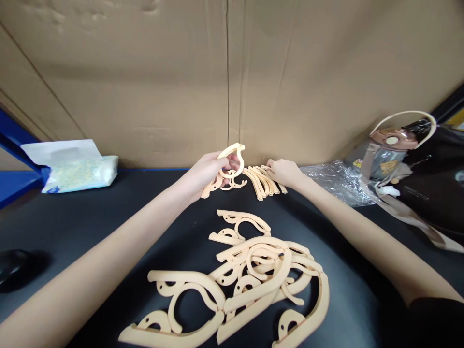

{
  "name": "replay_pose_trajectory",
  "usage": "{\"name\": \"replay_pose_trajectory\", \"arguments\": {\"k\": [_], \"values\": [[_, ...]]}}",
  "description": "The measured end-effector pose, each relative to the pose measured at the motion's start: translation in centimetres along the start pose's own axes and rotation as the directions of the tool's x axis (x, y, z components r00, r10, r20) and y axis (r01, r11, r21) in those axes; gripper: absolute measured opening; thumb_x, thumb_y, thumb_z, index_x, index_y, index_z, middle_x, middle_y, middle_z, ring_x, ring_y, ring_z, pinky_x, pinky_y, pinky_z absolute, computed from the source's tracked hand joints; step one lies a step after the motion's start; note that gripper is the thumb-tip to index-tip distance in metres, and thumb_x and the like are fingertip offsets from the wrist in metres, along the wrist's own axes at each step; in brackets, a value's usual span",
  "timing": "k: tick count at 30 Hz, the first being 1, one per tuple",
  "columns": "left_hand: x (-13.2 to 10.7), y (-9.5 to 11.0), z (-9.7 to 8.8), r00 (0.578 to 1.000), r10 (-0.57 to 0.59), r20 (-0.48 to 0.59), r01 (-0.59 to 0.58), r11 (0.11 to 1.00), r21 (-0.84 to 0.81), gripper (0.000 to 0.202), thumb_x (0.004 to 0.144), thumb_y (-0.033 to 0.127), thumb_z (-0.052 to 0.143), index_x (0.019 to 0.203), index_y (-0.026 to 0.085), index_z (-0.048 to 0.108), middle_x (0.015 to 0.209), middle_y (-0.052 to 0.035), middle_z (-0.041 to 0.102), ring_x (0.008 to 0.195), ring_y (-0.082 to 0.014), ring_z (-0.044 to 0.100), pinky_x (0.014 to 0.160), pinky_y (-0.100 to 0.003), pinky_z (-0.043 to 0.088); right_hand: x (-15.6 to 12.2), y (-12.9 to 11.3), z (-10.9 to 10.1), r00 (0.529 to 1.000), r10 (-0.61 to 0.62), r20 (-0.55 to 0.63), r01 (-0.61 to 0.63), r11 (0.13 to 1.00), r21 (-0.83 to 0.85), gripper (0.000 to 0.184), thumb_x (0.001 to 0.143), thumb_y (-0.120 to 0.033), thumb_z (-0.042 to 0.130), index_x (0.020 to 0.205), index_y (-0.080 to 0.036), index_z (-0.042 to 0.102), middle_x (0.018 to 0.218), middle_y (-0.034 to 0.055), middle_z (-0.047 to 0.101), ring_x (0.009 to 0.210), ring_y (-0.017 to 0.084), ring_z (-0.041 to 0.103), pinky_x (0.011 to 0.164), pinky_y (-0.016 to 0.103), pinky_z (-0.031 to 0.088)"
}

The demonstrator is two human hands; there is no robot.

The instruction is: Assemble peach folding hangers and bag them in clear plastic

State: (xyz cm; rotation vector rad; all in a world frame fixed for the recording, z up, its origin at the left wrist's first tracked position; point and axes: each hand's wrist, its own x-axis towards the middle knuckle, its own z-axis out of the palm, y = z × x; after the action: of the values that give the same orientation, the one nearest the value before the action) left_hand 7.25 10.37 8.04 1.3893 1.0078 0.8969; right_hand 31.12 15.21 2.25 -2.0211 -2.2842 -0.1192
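My left hand (208, 176) is closed around a cream plastic folding hanger piece (239, 159), lifted near the back of the table. Below its fingers lie more curved hanger pieces (237, 183), partly hidden by the hand. At the back right, my right hand (284, 172) has its fingers curled over the end of a row of loose curved hanger arms (264, 181), seemingly pinching one; the fingertips are partly hidden. Nearer to me, several folded cream hangers (261, 261) with round hooks lie overlapping in a heap. One more folded hanger (181, 304) rests at the heap's left front.
A pack of wipes (79, 171) stands at the back left, and a black mouse-like object (14, 270) sits at the left edge. On the right are crumpled clear plastic (337, 181), a handled water bottle (389, 150) and a dark bag (431, 193). Cardboard (163, 96) walls the back.
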Motion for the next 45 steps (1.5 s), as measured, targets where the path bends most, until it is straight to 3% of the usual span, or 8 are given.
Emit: {"name": "replay_pose_trajectory", "arguments": {"k": [8,13,16,24,30,38,42,45], "values": [[-0.2,-0.8,0.4,0.959,-0.046,0.278,0.105,0.974,-0.199,0.008,0.064,0.021,0.055,0.071,0.018,0.057,0.068,-0.0007,0.058,0.049,-0.0093,0.046,0.040,-0.020,0.035,-2.0,-3.8,-3.9,0.960,-0.237,-0.147,0.276,0.885,0.374,0.046,0.106,-0.043,0.027,0.114,-0.022,0.066,0.117,0.0073,0.071,0.104,0.019,0.067,0.088,0.031,0.051],[-0.7,-1.3,1.4,0.875,-0.069,0.480,0.167,0.973,-0.163,0.013,0.073,0.026,0.058,0.072,0.016,0.066,0.071,-0.0059,0.066,0.056,-0.0150,0.058,0.046,-0.025,0.045,-5.2,-7.3,-6.1,0.883,-0.440,-0.166,0.284,0.219,0.933,0.030,0.097,-0.050,0.050,0.097,-0.022,0.061,0.068,-0.0031,0.063,0.048,0.011,0.056,0.048,0.024,0.049],[-0.8,-1.1,1.6,0.878,-0.011,0.478,0.112,0.977,-0.182,0.021,0.082,0.033,0.060,0.085,0.016,0.072,0.089,-0.0094,0.073,0.077,-0.0193,0.067,0.067,-0.031,0.055,-5.9,-7.5,-7.0,0.927,-0.334,-0.170,0.225,0.133,0.965,0.029,0.093,-0.051,0.057,0.083,-0.024,0.058,0.056,-0.0066,0.052,0.039,0.009,0.044,0.038,0.024,0.039],[-0.1,0.2,0.2,0.980,0.164,0.111,-0.147,0.979,-0.142,0.056,0.097,0.059,0.031,0.095,0.016,0.068,0.096,-0.0107,0.072,0.092,-0.0226,0.067,0.082,-0.032,0.052,-4.6,-4.8,-8.5,0.869,-0.112,-0.481,0.469,0.495,0.732,0.031,0.094,-0.040,0.061,0.071,-0.019,0.066,0.064,-0.0026,0.054,0.061,0.011,0.048,0.060,0.026,0.037],[-1.0,1.4,0.4,0.935,0.351,-0.050,-0.329,0.912,0.245,0.015,0.090,0.030,0.060,0.081,0.018,0.065,0.067,0.0025,0.051,0.058,-0.0102,0.044,0.056,-0.022,0.036,-5.0,-3.8,-9.2,0.796,-0.246,-0.553,0.517,0.751,0.410,0.026,0.099,-0.037,0.055,0.105,-0.021,0.075,0.084,0.0016,0.067,0.073,0.014,0.054,0.070,0.027,0.038],[-1.4,1.6,1.0,0.908,0.416,-0.045,-0.374,0.855,0.359,0.030,0.100,0.030,0.040,0.075,0.020,0.054,0.056,0.0054,0.043,0.046,-0.0097,0.038,0.049,-0.024,0.031,-5.8,-5.2,-8.9,0.769,-0.462,-0.441,0.387,0.886,-0.254,0.046,0.104,-0.018,0.022,0.117,-0.011,0.065,0.092,0.0134,0.067,0.079,0.022,0.059,0.064,0.032,0.033],[-2.0,1.1,2.0,0.896,0.440,-0.054,-0.380,0.826,0.416,0.033,0.101,0.021,0.038,0.069,0.020,0.046,0.061,0.0045,0.045,0.054,-0.0102,0.040,0.055,-0.024,0.032,-5.5,-5.7,-8.1,0.848,-0.361,-0.388,0.325,0.932,-0.159,0.035,0.098,-0.010,0.030,0.109,-0.007,0.063,0.084,0.0140,0.068,0.066,0.020,0.058,0.058,0.031,0.032],[-1.9,0.0,2.4,0.914,0.401,-0.053,-0.335,0.824,0.457,0.033,0.101,0.020,0.042,0.070,0.019,0.050,0.062,0.0044,0.049,0.061,-0.0114,0.044,0.061,-0.025,0.035,-4.5,-4.6,-8.1,0.881,-0.194,-0.431,0.330,0.905,0.269,0.022,0.097,-0.013,0.039,0.094,-0.013,0.061,0.068,0.0057,0.064,0.053,0.014,0.052,0.056,0.028,0.037]]}}
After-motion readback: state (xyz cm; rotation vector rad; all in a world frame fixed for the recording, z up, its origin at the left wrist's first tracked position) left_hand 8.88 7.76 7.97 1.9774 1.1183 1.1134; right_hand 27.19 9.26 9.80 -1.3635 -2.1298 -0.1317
